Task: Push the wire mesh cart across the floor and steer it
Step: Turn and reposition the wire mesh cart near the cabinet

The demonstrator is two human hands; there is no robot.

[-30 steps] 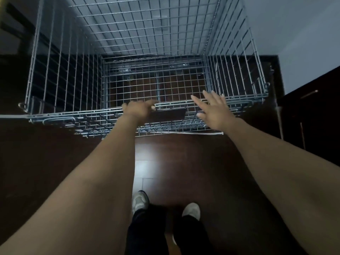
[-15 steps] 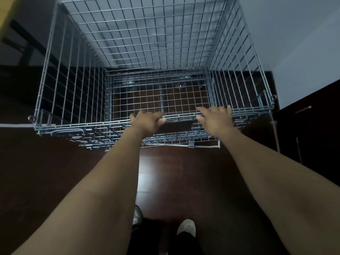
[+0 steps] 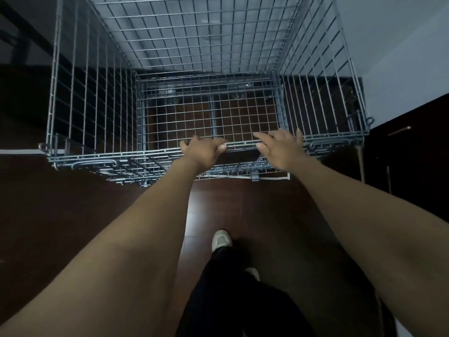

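Left hand (image 3: 202,152), right hand (image 3: 281,149) on wire mesh cart (image 3: 218,57) rim

Cut off at twelve o'clock, the far wall of the wire mesh cart (image 3: 206,45); hidden over its near rail, the fingers (image 3: 187,144) of the left hand (image 3: 202,152); lost behind a black trouser leg (image 3: 230,300), most of one shoe (image 3: 252,273); unseen beneath, any wheels.

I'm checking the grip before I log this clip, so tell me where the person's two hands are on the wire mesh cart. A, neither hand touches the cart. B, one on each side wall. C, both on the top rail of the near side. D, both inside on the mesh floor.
C: the left hand and the right hand sit side by side on the near top rail of the wire mesh cart.
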